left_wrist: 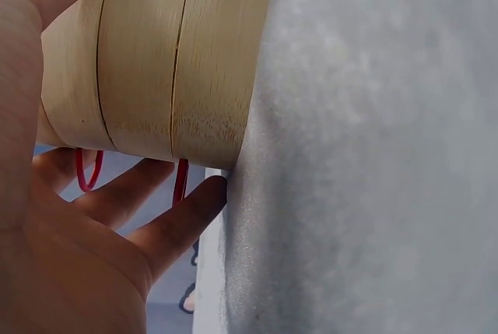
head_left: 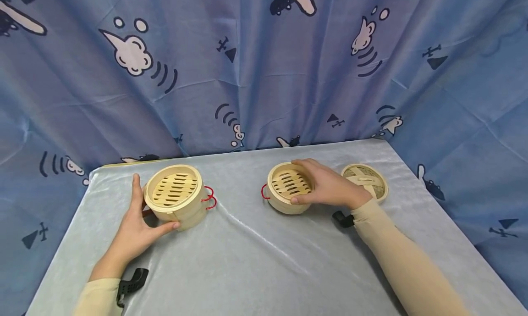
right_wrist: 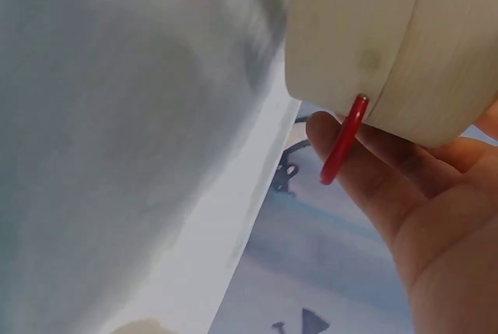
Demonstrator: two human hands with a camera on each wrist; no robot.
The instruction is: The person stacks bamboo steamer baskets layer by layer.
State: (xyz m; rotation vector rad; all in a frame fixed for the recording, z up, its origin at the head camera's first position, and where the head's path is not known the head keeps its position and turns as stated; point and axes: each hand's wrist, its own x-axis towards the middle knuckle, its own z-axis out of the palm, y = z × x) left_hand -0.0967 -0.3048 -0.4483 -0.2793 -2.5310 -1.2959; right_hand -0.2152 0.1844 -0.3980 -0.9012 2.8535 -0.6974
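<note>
Toward the left of the table stands a stack of two round bamboo steamer baskets (head_left: 190, 210), slatted on top, with red loop handles (head_left: 210, 198). My left hand (head_left: 134, 229) grips its side, thumb at the front and fingers round the back. In the left wrist view, fingers (left_wrist: 179, 221) lie beside the red handles. Right of centre is a single bamboo steamer basket (head_left: 284, 205) with slats inside. My right hand (head_left: 330, 184) holds it by the right side, thumb on the near rim and fingers at the far rim. A red handle (right_wrist: 344, 141) crosses one of its fingers in the right wrist view.
A round woven bamboo lid (head_left: 380, 187) lies at the right, partly behind my right hand and wrist. Pale grey cloth (head_left: 247, 270) covers the table. A blue patterned curtain (head_left: 264, 68) hangs behind and on both sides.
</note>
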